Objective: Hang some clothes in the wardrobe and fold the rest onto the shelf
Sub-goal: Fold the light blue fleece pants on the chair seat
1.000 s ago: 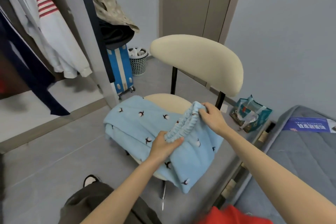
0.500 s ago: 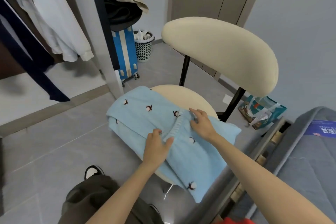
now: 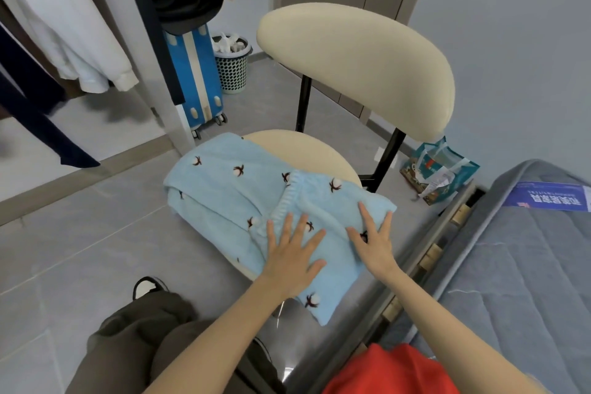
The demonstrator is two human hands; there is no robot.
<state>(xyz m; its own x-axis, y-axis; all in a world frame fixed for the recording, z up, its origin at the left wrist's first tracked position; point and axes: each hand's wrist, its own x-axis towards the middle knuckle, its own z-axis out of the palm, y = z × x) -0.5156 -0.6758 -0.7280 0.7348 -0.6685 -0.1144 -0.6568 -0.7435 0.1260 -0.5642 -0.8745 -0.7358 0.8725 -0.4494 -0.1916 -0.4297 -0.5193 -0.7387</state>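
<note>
Both hands lie flat, fingers straight and spread, on a pale blue fleece garment (image 3: pixel 243 201) printed with small dark-and-white cotton-boll motifs; neither grips it. The left hand (image 3: pixel 292 254) presses the near fold just below the ribbed elastic waistband (image 3: pixel 287 198), and the right hand (image 3: pixel 374 241) presses the right-hand part of the cloth beside it, apparently to smooth and flatten the fold before the next one. The garment rests on the round cream seat (image 3: pixel 307 145) of a cream upholstered chair with black metal legs (image 3: pixel 355 70), which serves as the folding surface; one corner hangs over the seat's near edge. The fabric looks thick, plush and soft, layered on itself at the left. The open wardrobe with hanging white and navy clothes (image 3: pixel 64 51) stands to the left.
</note>
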